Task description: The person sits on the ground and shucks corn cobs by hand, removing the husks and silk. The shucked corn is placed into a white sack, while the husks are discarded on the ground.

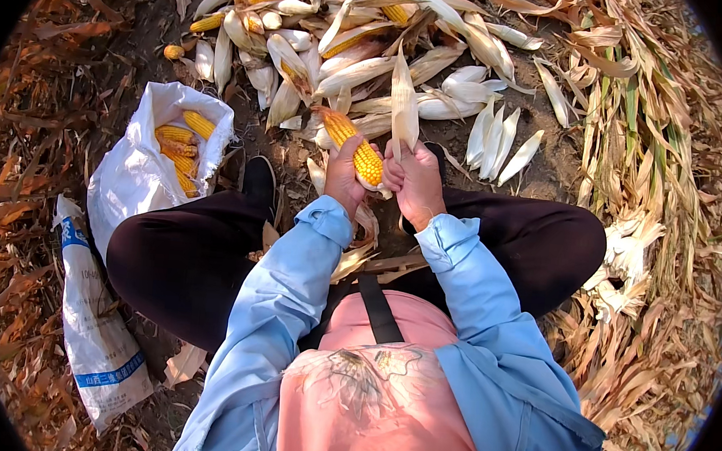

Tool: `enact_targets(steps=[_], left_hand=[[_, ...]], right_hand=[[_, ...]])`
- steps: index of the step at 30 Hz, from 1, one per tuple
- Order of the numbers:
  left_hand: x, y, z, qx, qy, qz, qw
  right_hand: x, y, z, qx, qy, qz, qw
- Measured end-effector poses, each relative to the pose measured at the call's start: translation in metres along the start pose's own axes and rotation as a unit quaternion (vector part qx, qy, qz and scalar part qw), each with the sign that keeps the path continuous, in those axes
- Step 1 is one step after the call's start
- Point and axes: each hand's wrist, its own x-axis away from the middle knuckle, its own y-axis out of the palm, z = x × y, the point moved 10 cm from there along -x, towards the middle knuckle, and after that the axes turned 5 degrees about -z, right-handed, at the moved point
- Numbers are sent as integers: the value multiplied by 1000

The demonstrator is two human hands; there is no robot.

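My left hand (347, 175) is closed around the lower part of a yellow corn cob (355, 149), whose brown-tipped end slants up and left. Most of the kernels are bare, with a bit of pale husk left at the base. Beside it, my right hand (414, 177) pinches a long, pale corn husk leaf (404, 102) that stands upright from the fingers. Whether this leaf still joins the cob's base is hidden by the fingers. Just beyond both hands lies a heap of corn ears in dry husks (354, 75).
A white woven sack (130, 166) holding several bare cobs (179, 147) stands left of my knee. Near it lies a flat printed sack (95, 325). Loose husk leaves (501, 141) lie right of the heap. Dry stalks (630, 119) line the right side; husks (628, 265) are bunched by my right knee.
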Motion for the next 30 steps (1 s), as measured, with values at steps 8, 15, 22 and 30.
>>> enact_targets(steps=[8, 15, 22, 30], left_hand=[[-10, 7, 2, 114, -55, -14, 992], [-26, -9, 23, -130, 57, -12, 990], [-32, -45, 40, -380, 183, 0, 907], [0, 71, 27, -322, 87, -53, 941]], right_hand=[[-10, -15, 5, -268, -11, -8, 963], [-6, -8, -10, -20, -15, 37, 999], [41, 85, -121, 338, -360, -38, 868], [-43, -160, -126, 462, -161, 391, 780]])
